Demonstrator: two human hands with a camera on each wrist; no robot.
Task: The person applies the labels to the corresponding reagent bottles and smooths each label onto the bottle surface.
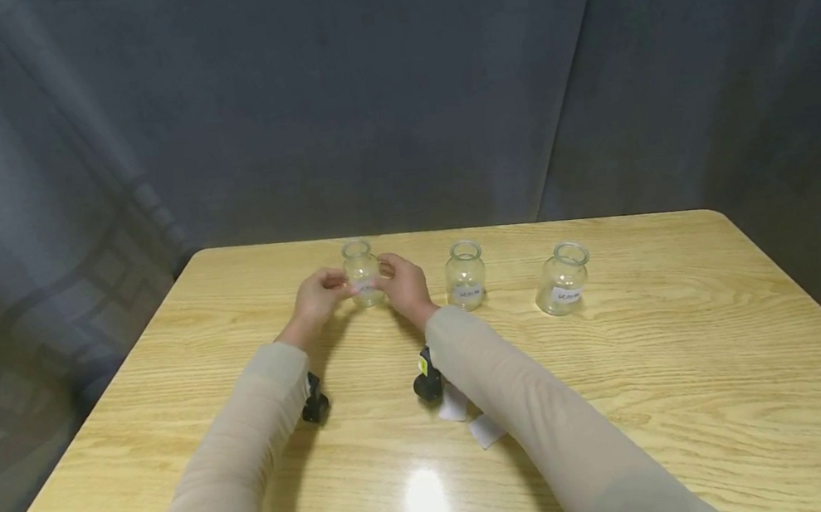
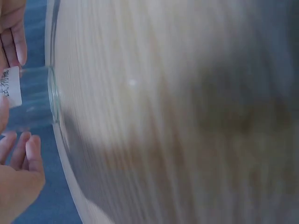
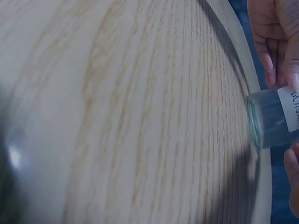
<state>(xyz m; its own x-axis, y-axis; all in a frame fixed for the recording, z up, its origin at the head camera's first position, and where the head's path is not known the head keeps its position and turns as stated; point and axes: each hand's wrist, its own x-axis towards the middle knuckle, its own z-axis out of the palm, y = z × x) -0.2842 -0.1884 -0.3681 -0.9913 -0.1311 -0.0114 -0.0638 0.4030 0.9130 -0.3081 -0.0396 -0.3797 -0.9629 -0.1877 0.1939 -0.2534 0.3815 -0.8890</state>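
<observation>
A clear glass jar point(image 1: 364, 295) stands upright near the far edge of the table, a hand on each side of it. My left hand point(image 1: 321, 303) grips its left side, thumb at the white label point(image 2: 13, 87) on the front. The right hand point(image 1: 406, 286) grips the other side, its thumb also at the label. In the left wrist view the jar's lower part point(image 2: 38, 95) shows below the label, with dark writing. Some fingers point(image 3: 264, 58) of the left hand hang beside the glass in the right wrist view. Whether the base touches the table I cannot tell.
To the right stand two similar labelled glass jars, a middle jar point(image 1: 464, 275) and a right jar point(image 1: 562, 280). Small white paper pieces point(image 1: 486, 431) lie by the right forearm. The wooden table point(image 1: 658, 397) ends at a dark curtain point(image 1: 364, 102).
</observation>
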